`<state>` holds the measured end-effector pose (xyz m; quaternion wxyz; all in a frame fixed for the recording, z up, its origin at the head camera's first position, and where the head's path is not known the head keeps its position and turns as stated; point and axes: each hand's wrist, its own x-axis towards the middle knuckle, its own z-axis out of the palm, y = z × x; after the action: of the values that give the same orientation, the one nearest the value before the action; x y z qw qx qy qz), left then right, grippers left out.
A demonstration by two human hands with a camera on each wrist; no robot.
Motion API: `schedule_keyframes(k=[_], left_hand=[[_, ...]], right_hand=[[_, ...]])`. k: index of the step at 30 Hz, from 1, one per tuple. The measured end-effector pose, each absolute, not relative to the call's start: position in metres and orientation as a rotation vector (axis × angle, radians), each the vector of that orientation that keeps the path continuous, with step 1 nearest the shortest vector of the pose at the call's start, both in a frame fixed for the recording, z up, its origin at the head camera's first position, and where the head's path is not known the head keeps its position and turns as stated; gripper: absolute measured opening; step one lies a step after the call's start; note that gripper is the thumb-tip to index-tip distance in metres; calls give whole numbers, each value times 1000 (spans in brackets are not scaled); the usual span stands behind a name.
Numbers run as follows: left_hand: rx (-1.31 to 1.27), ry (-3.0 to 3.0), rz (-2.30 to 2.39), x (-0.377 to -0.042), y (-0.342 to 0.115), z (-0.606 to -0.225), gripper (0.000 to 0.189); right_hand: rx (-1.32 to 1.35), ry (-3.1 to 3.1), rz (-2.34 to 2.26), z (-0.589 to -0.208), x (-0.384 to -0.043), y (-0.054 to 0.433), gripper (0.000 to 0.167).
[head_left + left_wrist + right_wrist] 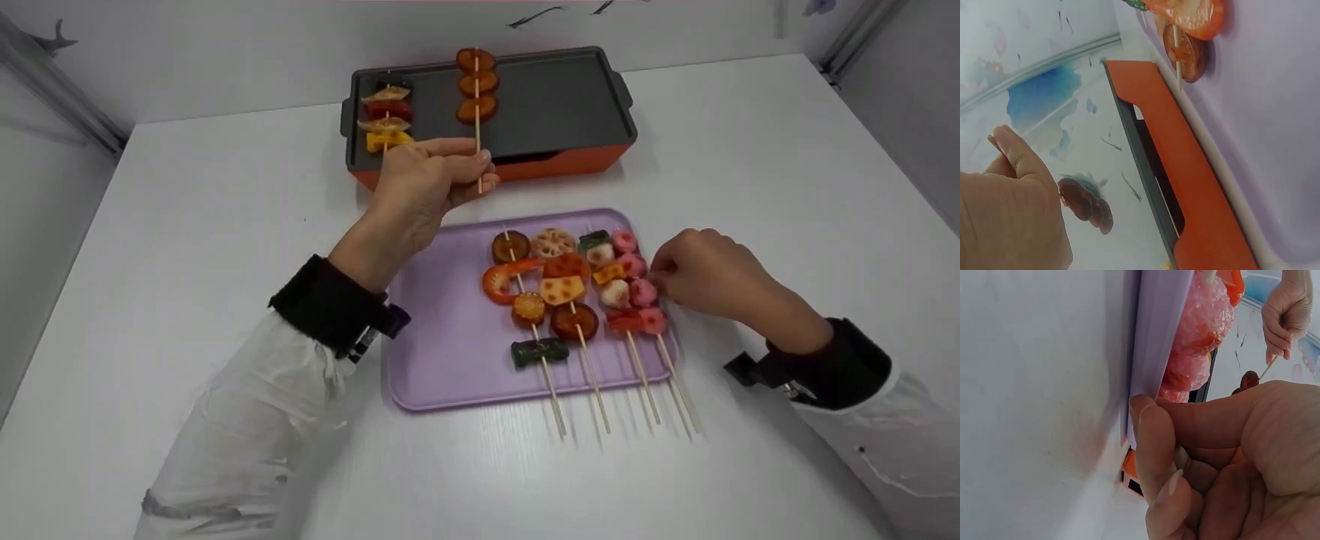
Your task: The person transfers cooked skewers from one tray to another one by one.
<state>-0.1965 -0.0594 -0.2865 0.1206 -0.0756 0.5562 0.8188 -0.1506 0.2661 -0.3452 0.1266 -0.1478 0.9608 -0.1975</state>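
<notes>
My left hand (427, 176) pinches the bare stick of a skewer with three round brown slices (478, 84). It holds the skewer over the grill's dark plate (559, 105); in the left wrist view the slices (1085, 205) hang beyond the fingers. On the right, my right hand (709, 274) pinches the right rim of a lilac tray (450, 345) between thumb and index finger, close up in the right wrist view (1157, 377). Beside those fingers lies a skewer of pink balls (643, 292).
Several more skewers lie on the tray's right half, including one with a shrimp (501, 283) and one with a lotus slice (553, 244); their sticks overhang the front rim. A mixed skewer (388, 110) lies at the orange grill's left end. A white wall (225, 52) stands behind.
</notes>
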Motion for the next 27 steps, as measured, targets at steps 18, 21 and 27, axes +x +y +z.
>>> schedule_keyframes(k=[18,21,27], left_hand=[[-85,1725,2213,-113,-49,-291,17],[-122,1717,2198,-98,-49,-295,17],[-121,1688,2176,-71,-54,-303,19]], right_hand=[[-438,2799,-569,-345,-150,265,14],[-431,2807,-564,-344,-150,266,13],[-438,2808,-559,-345,-149,266,14]])
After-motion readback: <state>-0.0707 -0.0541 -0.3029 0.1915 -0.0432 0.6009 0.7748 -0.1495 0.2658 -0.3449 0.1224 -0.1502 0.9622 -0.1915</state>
